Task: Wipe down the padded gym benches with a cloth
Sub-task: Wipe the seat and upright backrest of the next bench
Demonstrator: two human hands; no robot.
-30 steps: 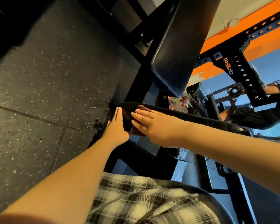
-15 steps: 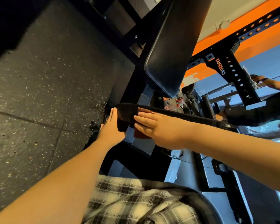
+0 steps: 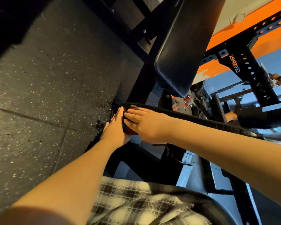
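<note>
Fingers [image 3: 136, 111] straight, the right hand [image 3: 146, 125] presses the cloth [image 3: 129, 132] onto the bench pad [image 3: 193, 118]; the left hand [image 3: 116, 127] lies flat against its end.

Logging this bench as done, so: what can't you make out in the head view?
All in the head view:
- Cloth: mostly under the right hand; only a reddish bit shows.
- Seat pad: seen edge-on, so its top is hidden.
- Back pad: upper end cut off by the top edge.
- Left hand: palm hidden against the seat pad's end.
- Second person: cut off by the right edge.
</note>
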